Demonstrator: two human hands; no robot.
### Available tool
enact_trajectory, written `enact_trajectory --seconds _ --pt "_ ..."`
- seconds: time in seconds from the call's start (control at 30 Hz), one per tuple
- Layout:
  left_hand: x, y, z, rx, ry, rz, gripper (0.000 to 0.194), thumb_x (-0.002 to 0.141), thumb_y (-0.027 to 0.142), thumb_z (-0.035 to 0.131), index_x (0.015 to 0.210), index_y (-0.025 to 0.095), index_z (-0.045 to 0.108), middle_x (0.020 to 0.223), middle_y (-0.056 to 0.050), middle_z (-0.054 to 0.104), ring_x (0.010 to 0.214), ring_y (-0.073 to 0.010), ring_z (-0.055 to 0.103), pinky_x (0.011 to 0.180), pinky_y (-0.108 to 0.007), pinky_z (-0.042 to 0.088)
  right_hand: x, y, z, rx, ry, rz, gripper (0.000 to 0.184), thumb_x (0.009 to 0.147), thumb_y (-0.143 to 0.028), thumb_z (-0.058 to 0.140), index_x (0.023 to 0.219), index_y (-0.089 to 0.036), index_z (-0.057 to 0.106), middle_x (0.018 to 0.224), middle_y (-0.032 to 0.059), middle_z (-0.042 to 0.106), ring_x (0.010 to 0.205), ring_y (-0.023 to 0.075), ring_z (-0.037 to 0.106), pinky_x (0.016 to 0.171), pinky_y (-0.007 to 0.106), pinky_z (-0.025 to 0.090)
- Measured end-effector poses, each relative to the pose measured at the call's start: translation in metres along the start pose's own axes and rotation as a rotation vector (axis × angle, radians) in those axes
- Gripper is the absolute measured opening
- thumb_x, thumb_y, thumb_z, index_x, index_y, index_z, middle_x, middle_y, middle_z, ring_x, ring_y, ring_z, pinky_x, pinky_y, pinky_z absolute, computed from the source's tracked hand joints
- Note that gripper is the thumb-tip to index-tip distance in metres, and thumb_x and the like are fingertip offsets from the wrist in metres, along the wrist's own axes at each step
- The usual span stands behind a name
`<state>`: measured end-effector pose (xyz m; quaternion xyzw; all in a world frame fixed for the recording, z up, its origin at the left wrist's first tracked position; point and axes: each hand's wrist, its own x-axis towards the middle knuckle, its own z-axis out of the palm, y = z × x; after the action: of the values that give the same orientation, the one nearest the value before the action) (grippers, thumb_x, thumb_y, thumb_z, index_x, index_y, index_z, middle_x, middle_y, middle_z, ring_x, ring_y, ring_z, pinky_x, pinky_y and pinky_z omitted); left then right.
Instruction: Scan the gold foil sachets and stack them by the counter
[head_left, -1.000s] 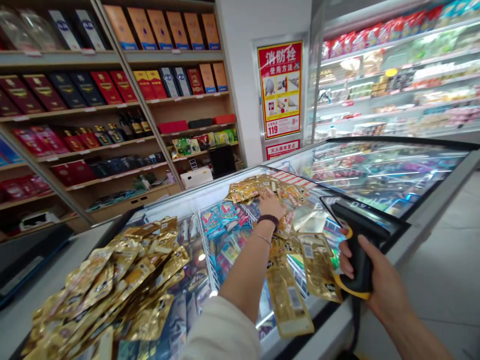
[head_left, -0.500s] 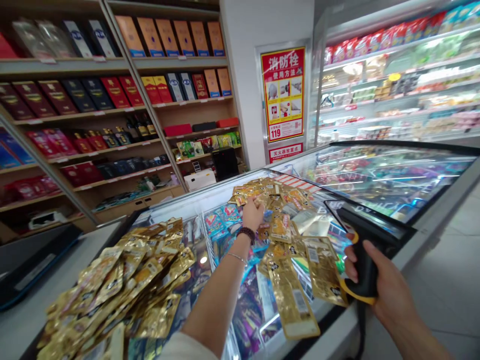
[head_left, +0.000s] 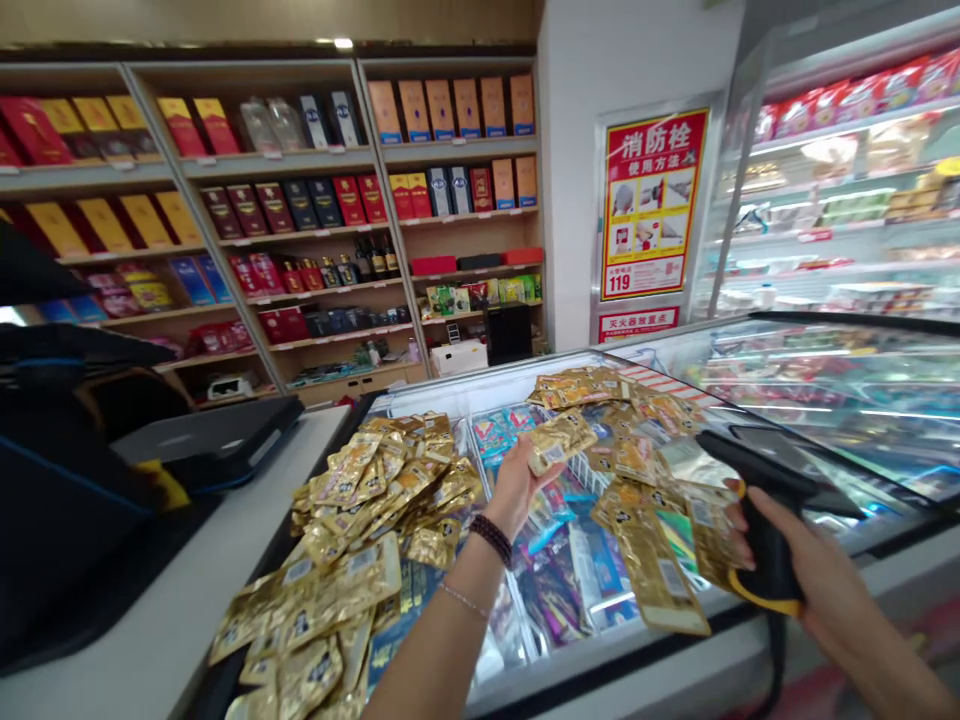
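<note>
In my left hand (head_left: 517,482) I grip a gold foil snack packet (head_left: 561,440), lifted above the glass top of a chest freezer (head_left: 491,375). My right hand (head_left: 787,545) is wrapped round the handle of a black and yellow barcode scanner (head_left: 765,500), its head pointing up and left over the freezer's right side. To the left of my left hand lies a large heap of gold packets (head_left: 375,490). A second spread of gold packets (head_left: 637,450) lies beyond and to the right, and one long gold packet (head_left: 656,570) reaches toward the near edge.
A grey counter (head_left: 217,530) carries a dark device (head_left: 210,440) at the left. Shelves of boxed goods (head_left: 322,200) stand behind, beside a wall with a red fire-hydrant poster (head_left: 652,205). A lit refrigerated display (head_left: 847,200) is at the right. The scanner's cable (head_left: 776,660) hangs down.
My left hand has come back from the far spread, now raised with a gold packet in it. The view has turned left. The scanner stays in my right hand.
</note>
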<state>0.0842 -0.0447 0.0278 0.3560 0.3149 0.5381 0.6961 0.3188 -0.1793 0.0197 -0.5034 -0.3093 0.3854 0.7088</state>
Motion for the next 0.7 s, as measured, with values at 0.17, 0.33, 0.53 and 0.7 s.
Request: enact_trajectory --seconds 0.17,0.33,0.53,0.7 --pt "-0.015 0.01 -0.01 -0.111 -0.118 0.04 0.032 0.094 0.041 0.054 0.107 0.015 0.067 0.122 -0.014 0.068 0.118 -0.0254 0.062 0.107 -0.051 0.047 -0.023 -0.004 0.028 -0.179 -0.251 0.011 0.043 0.072 -0.06 0.074 0.08 -0.021 0.059 0.056 -0.001 0.054 0.039 0.0122 0.045 0.037 0.024 0.036" --pt "-0.019 0.011 -0.02 -0.137 -0.183 0.035 0.035 0.096 0.042 0.05 0.111 0.015 0.066 0.126 -0.014 0.066 0.122 -0.0256 0.06 0.109 -0.051 0.045 -0.051 -0.003 0.047 -0.527 -0.419 -0.073 0.05 0.08 -0.069 0.059 0.067 -0.021 0.053 0.046 -0.0007 0.052 0.041 0.0147 0.049 0.043 0.026 0.041" --pt "-0.023 0.012 -0.032 -0.175 -0.177 0.022 0.037 0.097 0.041 0.048 0.121 0.017 0.062 0.128 -0.014 0.065 0.122 -0.0259 0.06 0.107 -0.051 0.046 -0.095 -0.002 0.077 -0.671 -0.305 -0.195 0.038 0.08 -0.062 0.055 0.077 -0.023 0.055 0.042 -0.005 0.048 0.039 0.0168 0.049 0.044 0.028 0.04" --pt "-0.023 0.011 -0.035 -0.19 -0.156 0.04 0.037 0.097 0.041 0.048 0.123 0.018 0.06 0.13 -0.013 0.064 0.126 -0.0248 0.057 0.107 -0.05 0.047 -0.107 -0.002 0.09 -0.717 -0.326 -0.209 0.037 0.08 -0.061 0.053 0.078 -0.024 0.054 0.041 -0.0053 0.049 0.038 0.0179 0.048 0.045 0.029 0.04"
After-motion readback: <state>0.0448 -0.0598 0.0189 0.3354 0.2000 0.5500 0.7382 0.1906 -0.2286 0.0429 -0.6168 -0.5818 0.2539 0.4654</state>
